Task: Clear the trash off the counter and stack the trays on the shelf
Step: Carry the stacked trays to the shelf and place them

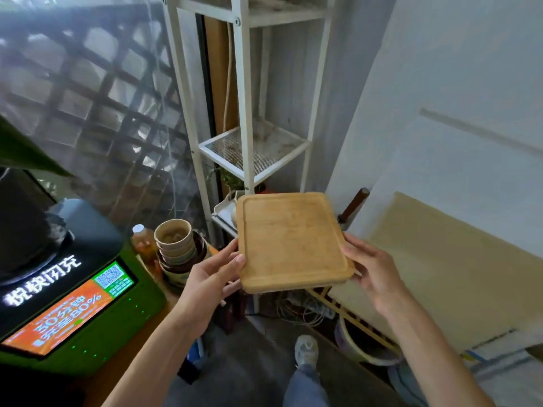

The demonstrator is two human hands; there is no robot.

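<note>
A pale honey-brown rectangular bamboo tray (291, 240) is shown plain. A white metal shelf frame (244, 92) is seen behind, speckled mesh inside. A green charging kiosk (97, 315) is lit with an orange screen. Beige-and-brown stacked paper cups (174, 243) are spotted.

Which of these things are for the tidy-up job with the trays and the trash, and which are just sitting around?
For the job:
wooden tray, held by the left hand and right hand
white shelf rack
stack of used paper cups, likely trash
drink bottle, perhaps trash

Just lying about:
green charging kiosk
tangled cables on the floor
small potted plant
</note>
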